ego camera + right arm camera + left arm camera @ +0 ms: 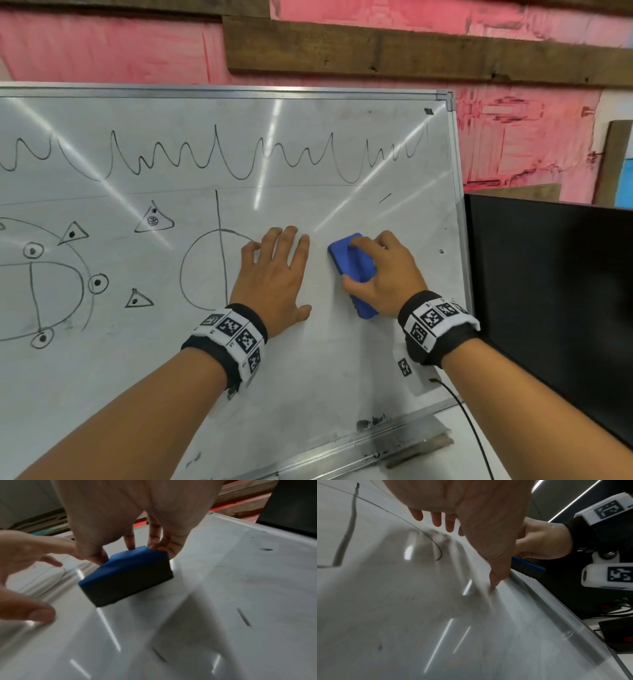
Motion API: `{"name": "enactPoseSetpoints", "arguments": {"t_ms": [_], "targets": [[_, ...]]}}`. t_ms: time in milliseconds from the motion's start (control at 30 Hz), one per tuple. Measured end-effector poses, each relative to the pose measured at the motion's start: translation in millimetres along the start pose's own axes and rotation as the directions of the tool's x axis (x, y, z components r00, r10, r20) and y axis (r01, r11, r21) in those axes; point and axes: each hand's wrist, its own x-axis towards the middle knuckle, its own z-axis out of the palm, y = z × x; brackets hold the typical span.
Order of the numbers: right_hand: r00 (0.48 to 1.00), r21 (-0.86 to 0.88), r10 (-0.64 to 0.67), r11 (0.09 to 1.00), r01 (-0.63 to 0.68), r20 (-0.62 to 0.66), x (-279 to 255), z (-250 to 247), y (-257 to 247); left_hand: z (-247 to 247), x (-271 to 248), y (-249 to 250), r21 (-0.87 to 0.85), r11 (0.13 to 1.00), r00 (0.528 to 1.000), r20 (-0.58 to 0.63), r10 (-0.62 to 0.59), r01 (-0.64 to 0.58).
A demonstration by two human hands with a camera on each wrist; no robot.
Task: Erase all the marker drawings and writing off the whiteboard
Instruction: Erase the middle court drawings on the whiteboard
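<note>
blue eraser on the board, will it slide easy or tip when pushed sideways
The blue eraser probably slides easily: its flat dark pad lies on the glossy whiteboard. Tipping seems unlikely, since it is low and blocky. It looks light, as the right hand grips it by fingertips alone.

Your left hand (471, 513) rests flat on the whiteboard (402, 615), thumb tip touching it, beside your right hand (542, 540) gripping the blue eraser (529, 568).

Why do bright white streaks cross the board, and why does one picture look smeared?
Head view: the streaks are ceiling-light glare on the glossy whiteboard. Right wrist view: the blue eraser and the surface look motion-blurred. Left wrist view: the left hand casts a soft shadow, and the wide lens bends the board's edge.
</note>
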Motion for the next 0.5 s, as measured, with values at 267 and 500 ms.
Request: {"name": "enactPoseSetpoints", "arguments": {"t_ms": [267, 500], "targets": [[1.0, -0.022, 0.016, 1.0, -0.016, 0.022, 11, -9, 9, -13, 29, 14, -0.042, 0.998, 0.999, 0.019, 0.047, -0.046], [0.95, 0.059, 0.247, 0.969, -0.24, -0.189, 42, -31, 33, -17, 39, 27, -0.045, 0.995, 0.996, 0.016, 0.093, -0.092]]}}
